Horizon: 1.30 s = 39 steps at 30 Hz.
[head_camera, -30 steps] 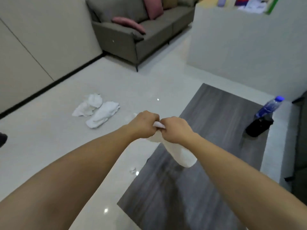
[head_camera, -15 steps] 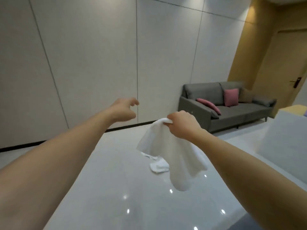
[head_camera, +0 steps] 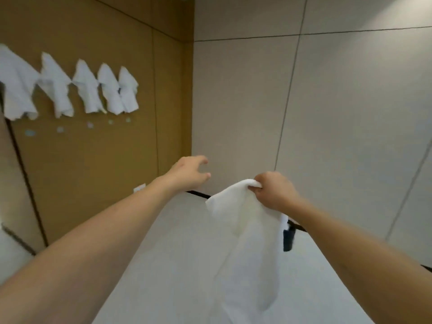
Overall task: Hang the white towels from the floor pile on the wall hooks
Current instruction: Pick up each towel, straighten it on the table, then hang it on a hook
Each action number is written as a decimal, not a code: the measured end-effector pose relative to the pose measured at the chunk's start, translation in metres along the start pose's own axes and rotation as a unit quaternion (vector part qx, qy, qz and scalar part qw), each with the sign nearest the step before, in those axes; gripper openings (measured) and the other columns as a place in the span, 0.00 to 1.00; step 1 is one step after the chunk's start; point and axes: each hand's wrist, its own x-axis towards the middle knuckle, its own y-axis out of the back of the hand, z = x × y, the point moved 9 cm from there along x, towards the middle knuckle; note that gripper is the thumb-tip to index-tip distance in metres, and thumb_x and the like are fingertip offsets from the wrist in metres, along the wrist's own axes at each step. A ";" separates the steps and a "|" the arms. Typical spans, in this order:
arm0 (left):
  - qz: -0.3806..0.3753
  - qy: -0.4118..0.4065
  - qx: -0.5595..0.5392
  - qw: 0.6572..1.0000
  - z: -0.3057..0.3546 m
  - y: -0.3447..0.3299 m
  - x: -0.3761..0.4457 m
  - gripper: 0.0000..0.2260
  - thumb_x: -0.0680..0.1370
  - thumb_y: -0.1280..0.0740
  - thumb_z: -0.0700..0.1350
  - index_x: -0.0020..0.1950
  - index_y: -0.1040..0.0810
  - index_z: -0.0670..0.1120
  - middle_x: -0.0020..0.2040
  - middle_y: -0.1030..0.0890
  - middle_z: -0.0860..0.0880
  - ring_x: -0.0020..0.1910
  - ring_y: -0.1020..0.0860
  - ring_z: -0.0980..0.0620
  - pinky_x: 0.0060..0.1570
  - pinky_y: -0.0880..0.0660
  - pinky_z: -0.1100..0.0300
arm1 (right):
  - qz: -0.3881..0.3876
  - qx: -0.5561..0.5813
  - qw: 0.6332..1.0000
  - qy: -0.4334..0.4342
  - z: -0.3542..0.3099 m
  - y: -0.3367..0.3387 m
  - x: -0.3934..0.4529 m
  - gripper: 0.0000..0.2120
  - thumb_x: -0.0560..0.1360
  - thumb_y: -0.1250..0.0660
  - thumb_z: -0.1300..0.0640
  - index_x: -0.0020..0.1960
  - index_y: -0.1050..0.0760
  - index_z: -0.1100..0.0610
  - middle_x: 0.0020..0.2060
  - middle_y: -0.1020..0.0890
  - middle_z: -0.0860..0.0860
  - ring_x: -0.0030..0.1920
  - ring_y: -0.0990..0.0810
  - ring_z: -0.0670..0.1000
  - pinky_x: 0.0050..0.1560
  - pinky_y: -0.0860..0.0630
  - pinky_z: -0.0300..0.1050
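The right hand (head_camera: 273, 194) grasps a limp white cloth towel (head_camera: 247, 249) by its top edge; the left hand (head_camera: 189, 173), at ten o'clock of it, hangs released, fingers loosely curled.

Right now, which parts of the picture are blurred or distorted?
Head view: the hanging towels on the brown wall smear from motion; wide-angle lens bends the wall seams; the held towel and right hand look soft but readable.

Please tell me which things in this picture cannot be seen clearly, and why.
- Head view: wall hooks, hidden under the hung towels.
- Leftmost hung towel: motion-blurred, cut by the left edge.
- Dark object: partly hidden by the held towel in the right hand.
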 end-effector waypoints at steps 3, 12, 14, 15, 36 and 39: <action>0.021 0.063 0.020 0.998 -0.080 0.041 0.001 0.21 0.81 0.37 0.54 0.73 0.32 0.53 0.72 0.30 0.49 0.68 0.29 0.48 0.65 0.29 0.52 | -0.014 0.019 0.997 0.069 -0.078 -0.035 0.062 0.12 0.79 0.39 0.47 0.40 0.28 0.52 0.39 0.22 0.52 0.43 0.23 0.58 0.33 0.35 0.44; 0.123 0.163 0.041 0.978 -0.251 0.135 0.092 0.19 0.80 0.35 0.55 0.70 0.27 0.53 0.67 0.24 0.52 0.62 0.25 0.52 0.61 0.26 0.56 | -0.060 0.158 0.966 0.198 -0.251 -0.127 0.267 0.13 0.79 0.37 0.45 0.43 0.22 0.53 0.37 0.20 0.50 0.37 0.21 0.50 0.36 0.23 0.45; 0.120 0.180 0.011 0.976 -0.279 0.144 0.122 0.18 0.80 0.34 0.54 0.69 0.26 0.52 0.64 0.23 0.53 0.60 0.25 0.53 0.58 0.27 0.59 | -0.079 0.188 0.955 0.214 -0.288 -0.144 0.311 0.14 0.79 0.37 0.44 0.43 0.22 0.53 0.37 0.20 0.51 0.37 0.20 0.52 0.39 0.20 0.48; 0.113 0.189 -0.004 0.975 -0.293 0.148 0.135 0.18 0.79 0.33 0.53 0.68 0.25 0.52 0.63 0.22 0.53 0.60 0.24 0.54 0.57 0.27 0.60 | -0.088 0.200 0.950 0.223 -0.307 -0.152 0.330 0.15 0.78 0.37 0.43 0.43 0.22 0.54 0.38 0.20 0.51 0.37 0.20 0.52 0.40 0.20 0.49; 0.176 0.256 0.108 0.944 -0.704 0.221 0.242 0.16 0.76 0.38 0.36 0.33 0.31 0.54 0.31 0.27 0.55 0.32 0.28 0.54 0.32 0.35 0.62 | -0.206 0.283 0.850 0.395 -0.685 -0.375 0.544 0.23 0.80 0.36 0.47 0.27 0.31 0.49 0.29 0.29 0.54 0.29 0.32 0.50 0.27 0.38 0.38; 0.166 0.265 0.103 0.944 -0.766 0.244 0.257 0.10 0.76 0.37 0.37 0.38 0.26 0.49 0.33 0.26 0.55 0.35 0.27 0.52 0.33 0.35 0.64 | -0.226 0.299 0.846 0.380 -0.730 -0.404 0.578 0.24 0.78 0.35 0.44 0.27 0.34 0.51 0.25 0.32 0.50 0.28 0.34 0.49 0.28 0.40 0.41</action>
